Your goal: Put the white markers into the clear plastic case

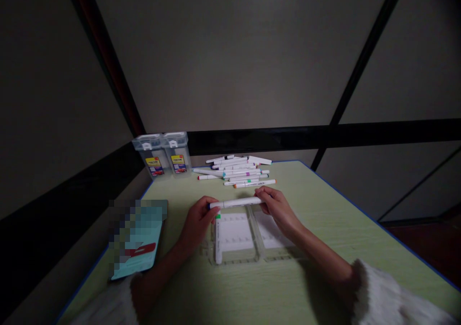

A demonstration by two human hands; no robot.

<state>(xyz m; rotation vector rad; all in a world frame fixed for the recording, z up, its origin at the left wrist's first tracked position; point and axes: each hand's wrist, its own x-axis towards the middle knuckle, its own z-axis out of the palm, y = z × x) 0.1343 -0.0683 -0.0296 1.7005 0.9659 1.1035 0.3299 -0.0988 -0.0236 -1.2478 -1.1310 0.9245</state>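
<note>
Between my two hands a white marker pen (237, 202) is held level above the table, its dark blue end at the left. My left hand (199, 218) pinches that end, and my right hand (275, 205) has its fingers closed round the other end. Below lies a clear plastic case (234, 258) with two compartments, each with a white printed sheet (236, 231) in it. Another white marker with a green band (218, 243) lies lengthwise along the left side of the left compartment. Part of the right compartment is hidden by my right hand and forearm.
Several white markers with coloured ends (245, 171) lie in a loose heap at the back of the table. Two clear lidded boxes with yellow labels (176, 154) stand at the back left. A teal package (140, 248), partly blurred out, lies at the left edge.
</note>
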